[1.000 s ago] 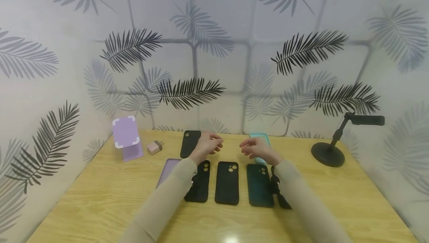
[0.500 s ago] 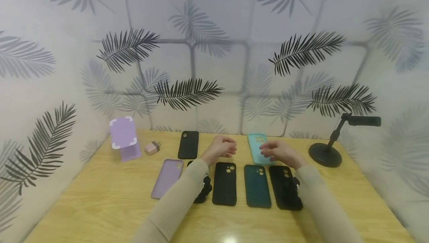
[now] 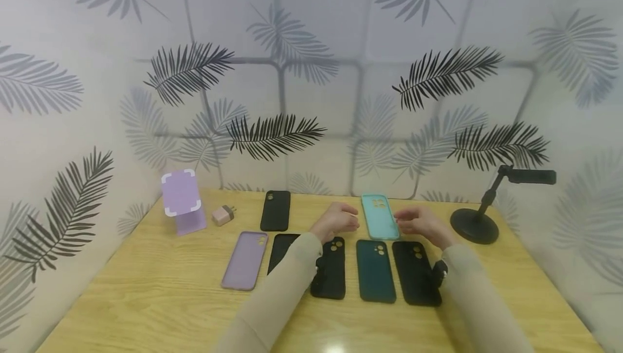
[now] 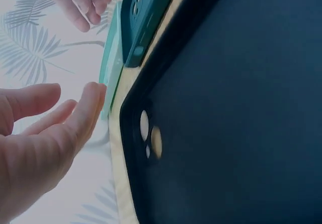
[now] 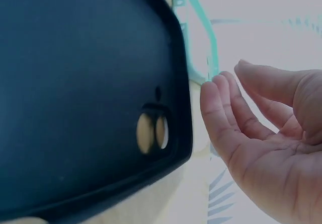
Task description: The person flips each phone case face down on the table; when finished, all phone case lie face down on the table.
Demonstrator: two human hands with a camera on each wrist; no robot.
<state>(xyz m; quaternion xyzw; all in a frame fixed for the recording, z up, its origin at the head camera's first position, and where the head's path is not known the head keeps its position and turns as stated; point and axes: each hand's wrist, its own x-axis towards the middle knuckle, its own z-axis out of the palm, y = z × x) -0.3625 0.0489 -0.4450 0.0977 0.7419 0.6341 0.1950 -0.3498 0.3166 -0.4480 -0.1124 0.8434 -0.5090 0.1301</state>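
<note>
My two bare hands flank a turquoise case lying near the back edge of the wooden tabletop, right of that edge's middle. My left hand is just beside the case's left side, my right hand at its right; on both, the fingers are loosely bent and the thumb stands apart from them. Whether my right fingertips touch the rim, I cannot tell.

Nearer me, a row runs from the left: a lilac case, a black case partly hidden by my left sleeve, another black case, a green case and a third black case. Left along the back edge lie a fourth black case and a pink plug. A purple stand occupies the back left corner; a black stand, the back right.
</note>
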